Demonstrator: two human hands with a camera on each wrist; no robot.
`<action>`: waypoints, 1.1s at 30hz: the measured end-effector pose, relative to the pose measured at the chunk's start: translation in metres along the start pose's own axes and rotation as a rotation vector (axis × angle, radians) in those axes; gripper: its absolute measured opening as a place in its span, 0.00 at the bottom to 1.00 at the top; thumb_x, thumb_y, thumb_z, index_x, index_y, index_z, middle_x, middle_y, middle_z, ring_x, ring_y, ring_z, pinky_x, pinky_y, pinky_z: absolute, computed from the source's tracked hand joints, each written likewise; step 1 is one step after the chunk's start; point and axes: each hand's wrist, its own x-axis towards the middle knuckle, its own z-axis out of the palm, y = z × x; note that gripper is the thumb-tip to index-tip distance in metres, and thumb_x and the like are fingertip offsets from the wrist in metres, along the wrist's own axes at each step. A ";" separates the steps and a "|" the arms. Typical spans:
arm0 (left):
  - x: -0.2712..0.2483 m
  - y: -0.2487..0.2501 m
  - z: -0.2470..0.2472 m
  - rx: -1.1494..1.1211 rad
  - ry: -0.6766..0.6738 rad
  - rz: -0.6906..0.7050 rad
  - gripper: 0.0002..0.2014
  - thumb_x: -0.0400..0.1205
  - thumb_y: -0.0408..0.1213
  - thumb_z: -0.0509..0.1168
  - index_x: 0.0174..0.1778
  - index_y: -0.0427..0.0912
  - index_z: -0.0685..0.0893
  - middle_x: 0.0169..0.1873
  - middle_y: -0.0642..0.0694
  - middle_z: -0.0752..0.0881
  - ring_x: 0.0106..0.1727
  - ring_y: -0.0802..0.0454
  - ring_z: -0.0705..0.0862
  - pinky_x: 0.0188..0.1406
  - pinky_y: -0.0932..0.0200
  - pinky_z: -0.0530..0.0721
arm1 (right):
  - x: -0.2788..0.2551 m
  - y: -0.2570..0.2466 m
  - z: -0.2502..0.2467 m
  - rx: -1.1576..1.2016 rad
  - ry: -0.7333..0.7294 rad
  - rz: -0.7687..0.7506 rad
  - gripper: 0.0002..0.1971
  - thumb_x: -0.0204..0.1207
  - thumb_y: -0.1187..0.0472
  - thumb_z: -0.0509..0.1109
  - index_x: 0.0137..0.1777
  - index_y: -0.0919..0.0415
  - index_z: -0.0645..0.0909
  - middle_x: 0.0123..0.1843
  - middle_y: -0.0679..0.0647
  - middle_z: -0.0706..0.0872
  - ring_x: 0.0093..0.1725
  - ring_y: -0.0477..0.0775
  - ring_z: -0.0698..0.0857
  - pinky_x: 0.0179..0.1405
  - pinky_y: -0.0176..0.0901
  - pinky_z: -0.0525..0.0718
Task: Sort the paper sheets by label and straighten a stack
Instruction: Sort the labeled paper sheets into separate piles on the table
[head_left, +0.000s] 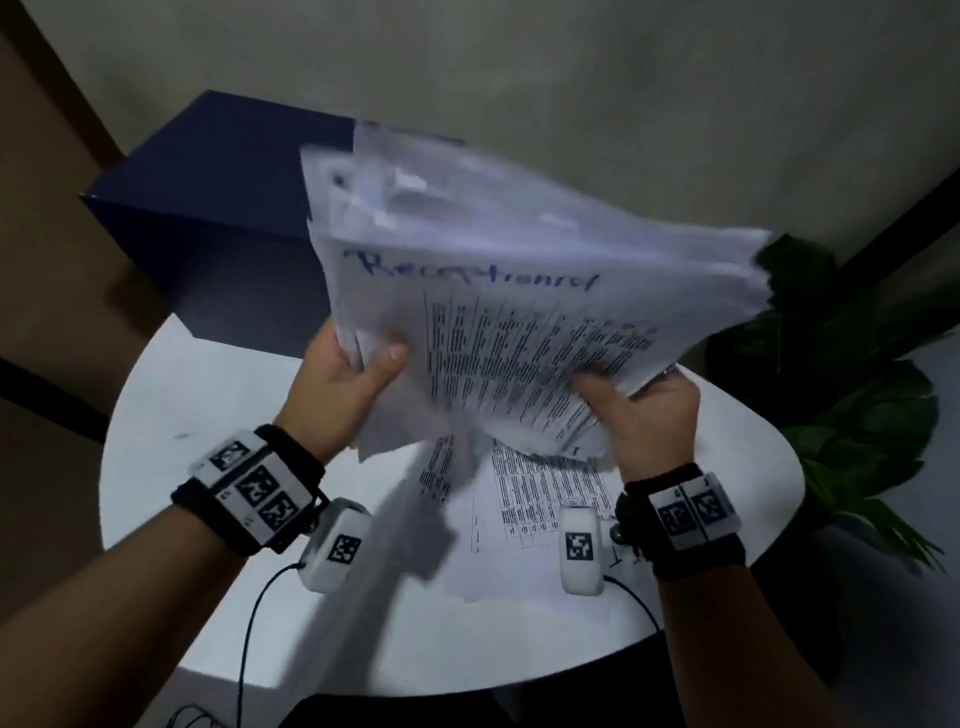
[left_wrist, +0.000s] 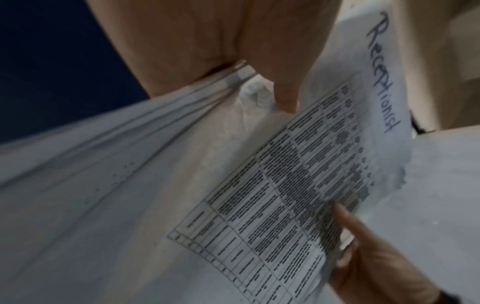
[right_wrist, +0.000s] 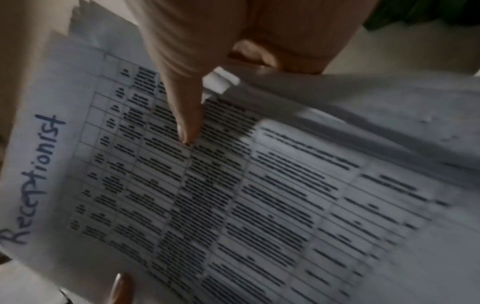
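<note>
The left hand (head_left: 348, 384) pinches the near left corner of a thick stack of paper sheets (head_left: 519, 291), thumb on the top page and fingers curled beneath. The right hand (head_left: 644, 415) has the same kind of grip on the near right corner, its thumb pressed flat onto the printed table of the top page, as the right wrist view shows. Both grips are pressed onto paper, neither spread. The stack hangs in the air above the tabletop (head_left: 208, 519), tilted away from the person, and its far edges fan out unevenly. The top page carries a handwritten blue label (right_wrist: 33, 181) reading "Receptionist".

On the tabletop under the hands lie a few more loose sheets (head_left: 530, 499), printed with the same sort of table, overlapping and askew; their labels cannot be read. A dark blue box (head_left: 208, 208) stands behind the tabletop and a green plant (head_left: 841, 395) to the right.

Judging from this, the sorting looks well advanced, one labelled pile gathered. The ragged stack is not yet squared, and the loose sheets below await placing.
</note>
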 end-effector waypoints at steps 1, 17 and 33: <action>-0.003 -0.012 0.002 0.032 0.014 -0.034 0.27 0.77 0.41 0.76 0.69 0.33 0.79 0.60 0.45 0.90 0.62 0.51 0.89 0.60 0.55 0.88 | -0.002 0.007 0.000 -0.008 -0.018 0.011 0.15 0.63 0.73 0.82 0.50 0.63 0.88 0.44 0.46 0.94 0.46 0.48 0.92 0.46 0.41 0.89; -0.016 -0.093 0.037 0.241 0.130 -0.317 0.07 0.76 0.34 0.78 0.49 0.44 0.90 0.37 0.54 0.91 0.37 0.62 0.90 0.31 0.77 0.83 | -0.026 0.090 0.015 -0.171 -0.050 0.524 0.22 0.63 0.57 0.85 0.48 0.58 0.74 0.44 0.43 0.83 0.39 0.38 0.81 0.53 0.39 0.82; -0.004 -0.031 -0.028 0.320 0.325 -0.156 0.15 0.74 0.31 0.79 0.34 0.57 0.83 0.21 0.78 0.82 0.27 0.80 0.83 0.28 0.83 0.78 | -0.019 0.181 -0.004 -1.116 -0.125 0.684 0.62 0.55 0.28 0.77 0.83 0.57 0.53 0.83 0.58 0.60 0.81 0.66 0.59 0.77 0.69 0.62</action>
